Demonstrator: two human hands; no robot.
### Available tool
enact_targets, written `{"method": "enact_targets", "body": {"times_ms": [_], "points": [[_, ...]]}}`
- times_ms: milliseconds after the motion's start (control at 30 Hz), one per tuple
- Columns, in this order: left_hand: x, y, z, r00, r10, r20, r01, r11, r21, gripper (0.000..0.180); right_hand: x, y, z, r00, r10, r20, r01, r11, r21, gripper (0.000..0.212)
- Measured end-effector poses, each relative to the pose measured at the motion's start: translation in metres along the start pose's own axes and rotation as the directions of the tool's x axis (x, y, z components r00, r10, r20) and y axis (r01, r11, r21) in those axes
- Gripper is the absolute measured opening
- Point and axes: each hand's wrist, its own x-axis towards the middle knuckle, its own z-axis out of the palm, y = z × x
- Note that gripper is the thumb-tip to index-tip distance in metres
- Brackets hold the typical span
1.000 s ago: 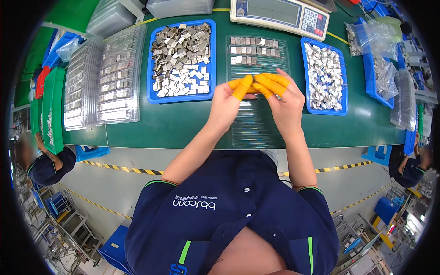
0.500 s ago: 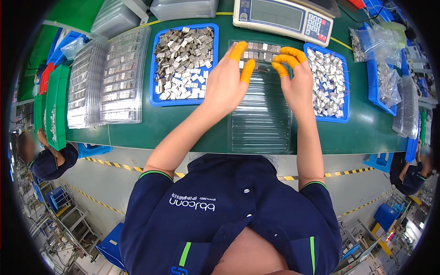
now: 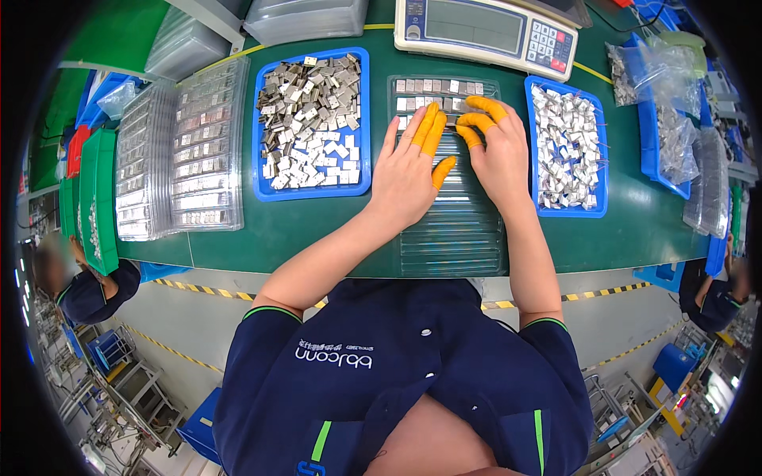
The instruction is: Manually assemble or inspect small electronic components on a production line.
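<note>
A clear plastic blister tray [image 3: 449, 238] with ribbed slots lies lengthwise before me. Small silvery metal connector shells [image 3: 432, 86] line its far rows; the nearer rows show bare slots. My left hand [image 3: 403, 174] rests over the tray's left side, fingers stretched forward and fingertips on a row of shells. Its thumb stands apart. My right hand [image 3: 502, 151] reaches over the right side, with fingers curled and tips drawn near each other at the same row. What lies under those tips is hidden. Both hands wear yellow finger cots.
Left of the tray is a blue bin [image 3: 256, 159] of loose metal shells; right of it, another blue bin [image 3: 601, 174] of white-and-silver parts. Filled blister trays [image 3: 208, 151] are stacked farther left. A scale [image 3: 484, 36] stands behind. Co-workers sit at both sides.
Both hands have shifted nearer to me along the tray. The left fingers have straightened and lie closer together, and more filled rows show beyond the hands.
</note>
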Motion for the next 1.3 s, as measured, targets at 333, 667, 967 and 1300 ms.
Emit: {"method": "enact_targets", "body": {"times_ms": [333,667,967,1300], "points": [[0.000,0.000,0.001,1.000,-0.014,-0.001,0.014,1.000,-0.026,0.052,0.000,-0.001,0.000,0.997,-0.079,-0.001,0.078,0.990,-0.115,0.016],[-0.001,-0.001,0.003,1.000,-0.001,-0.027,0.000,1.000,-0.017,0.050,0.001,0.005,0.001,0.993,-0.106,0.041,0.109,0.990,-0.084,0.018],[-0.005,0.010,-0.033,0.998,-0.013,-0.069,0.009,0.998,-0.056,0.056,-0.004,0.011,-0.035,0.986,0.137,-0.094,-0.154,0.967,-0.202,0.024],[-0.045,-0.090,-0.078,0.837,-0.424,-0.346,0.447,0.894,-0.015,0.024,-0.061,0.070,-0.057,0.931,0.360,-0.060,-0.347,0.820,-0.456,0.029]]}}
